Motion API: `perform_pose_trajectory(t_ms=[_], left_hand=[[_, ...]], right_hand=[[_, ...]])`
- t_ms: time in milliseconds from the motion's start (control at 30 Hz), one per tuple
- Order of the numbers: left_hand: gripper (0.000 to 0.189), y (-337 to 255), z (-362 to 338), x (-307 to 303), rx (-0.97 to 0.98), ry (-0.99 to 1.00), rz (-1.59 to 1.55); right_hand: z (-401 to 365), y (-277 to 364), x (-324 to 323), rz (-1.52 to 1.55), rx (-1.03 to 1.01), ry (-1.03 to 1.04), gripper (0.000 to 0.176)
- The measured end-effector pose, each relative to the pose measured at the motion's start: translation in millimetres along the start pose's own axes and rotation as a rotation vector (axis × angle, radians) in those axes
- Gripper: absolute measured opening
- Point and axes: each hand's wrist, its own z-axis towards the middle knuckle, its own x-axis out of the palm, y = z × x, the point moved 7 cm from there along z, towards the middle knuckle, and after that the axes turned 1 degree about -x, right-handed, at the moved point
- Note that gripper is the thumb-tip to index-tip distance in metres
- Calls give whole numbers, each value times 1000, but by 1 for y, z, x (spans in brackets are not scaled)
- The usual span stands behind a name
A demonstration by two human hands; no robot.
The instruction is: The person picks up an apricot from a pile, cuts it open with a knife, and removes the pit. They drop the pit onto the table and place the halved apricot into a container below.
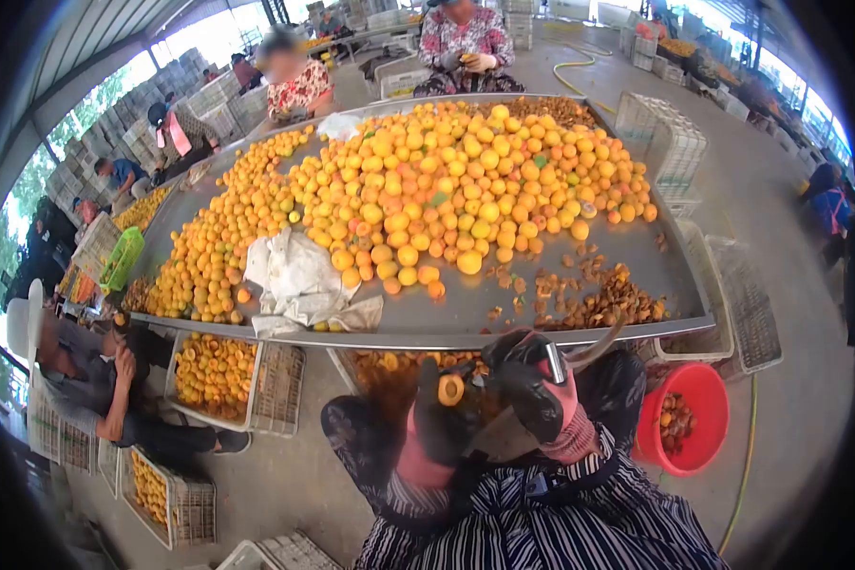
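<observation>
My left hand (444, 404), in a dark glove with a pink cuff, holds a halved apricot (451, 389) with its cut face up. Beside it on the right, my right hand (532, 380) is closed around a small tool with a silvery metal part (555, 363). Both hands are over my lap, just in front of the metal table (427, 318). Under them is a crate of apricot halves (380, 366), partly hidden by my hands. A large heap of whole apricots (437, 180) lies on the table, with a pile of brown pits or scraps (603, 302) near its front right.
A red bucket (708, 418) with pits stands at my right, near stacked crates (746, 304). A white cloth (290, 275) lies on the table. A co-worker (85, 370) sits at the left beside a crate of halves (214, 380); other people sit across the table.
</observation>
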Motion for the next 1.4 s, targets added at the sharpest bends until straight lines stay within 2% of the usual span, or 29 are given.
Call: perform_pose_trajectory(t_ms=[67,100,133,167,267,300,333,367,400,467,500,567,600,667,733,800,867,900,967,1000,1067,1100,1167,1200,1233,1300,1333,1367,1400], left_hand=[[46,-16,15,-10,364,-113,268],[46,-21,9,-8,365,-117,266],[46,-16,4,-6,162,-71,46],[45,-12,-5,6,-42,-24,-174],[46,-23,-17,5,-31,-176,-197],[46,-16,-2,-22,-31,-180,-200],[46,-10,25,-68,104,-134,-137],[46,-21,28,-66,240,-84,-72],[46,-16,28,-66,238,-85,-73],[46,-31,6,-38,638,-10,351],[46,-33,4,-36,636,-10,352],[53,-42,-25,-1,1192,4,1251],[53,-47,-35,16,1192,4,1251],[55,-38,-23,19,404,178,64],[55,-34,-18,7,434,175,145],[54,-37,-11,-6,462,171,227],[44,-30,3,-24,218,77,256],[44,-26,7,-24,219,79,259],[30,-48,-26,12,1245,-163,1371],[30,-47,-26,14,1261,-156,1371],[26,-50,-13,13,1083,-148,1315],[26,-50,-5,1,1120,-133,1316],[28,-32,51,-62,541,22,928],[33,-36,45,-35,691,202,1048],[33,-41,41,-25,709,213,1054],[36,-55,-10,41,1043,424,1190],[38,-50,3,29,983,316,1276],[38,-49,6,35,987,323,1279],[36,-45,14,38,873,323,1204]], right_hand=[[-1,-8,0,100,38,9,39],[0,-12,1,198,63,20,38],[0,-26,-10,4,300,-55,42],[0,-24,-12,5,301,-53,42],[3,2,-4,-728,81,203,27],[3,11,3,-726,86,205,27],[-1,17,6,-567,195,144,26],[-3,17,6,-408,298,83,26],[-4,16,5,-409,300,81,26],[-7,15,3,-508,282,51,29],[-9,13,2,-558,272,37,30],[-12,0,-3,-478,283,-41,32],[-10,-3,-1,-447,325,-28,33],[-8,-5,4,-415,367,-15,34],[-4,8,17,-565,231,82,28],[-3,2,15,-600,251,95,30],[-3,0,17,-637,267,106,32],[-4,2,24,-655,232,78,31],[-5,4,26,-673,187,51,30],[-3,2,24,-719,177,55,30],[0,8,23,-888,79,99,29],[1,2,13,-928,170,106,27],[-8,-1,-16,-463,178,-86,26],[-2,15,-9,-503,244,9,29],[3,21,-12,-639,209,123,30],[1,12,-34,-494,172,59,29],[3,12,-41,-493,160,57,29],[4,12,-48,-517,191,21,27],[5,12,-56,-541,226,-16,26]])
